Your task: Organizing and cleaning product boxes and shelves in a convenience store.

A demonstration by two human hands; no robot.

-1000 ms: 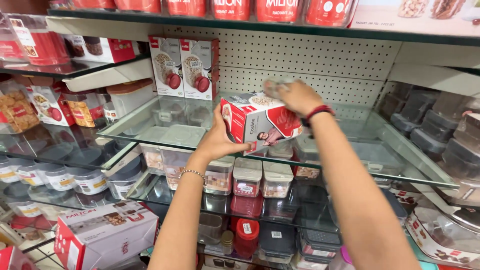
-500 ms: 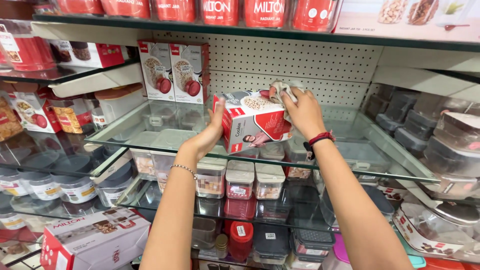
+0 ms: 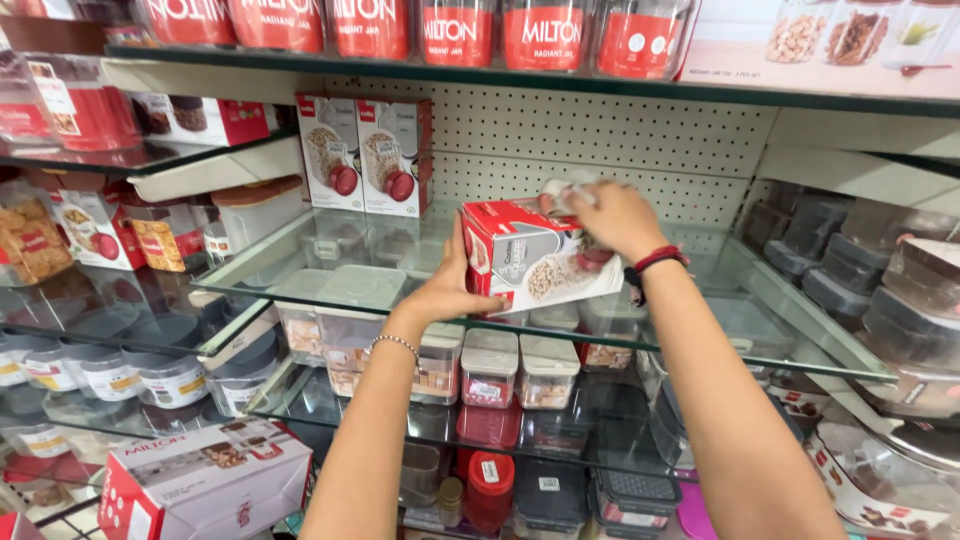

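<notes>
Left hand (image 3: 452, 290) and right hand (image 3: 612, 218) grip the red-and-white carton (image 3: 535, 258), fingers wrapped; keep it level above the glass shelf (image 3: 300, 262).

**Both arms raised, hands closed from either side**

Both bare forearms rise from 6 o'clock toward 12. The left hand (image 3: 447, 290) sits at about 11 o'clock from its wrist, palm turned right, thumb up, fingers pressed flat in a grip. The right hand (image 3: 612, 218) lies higher, toward 1 o'clock, knuckles up, fingers curled down and clamped, slightly blurred. A band circles each wrist.
</notes>
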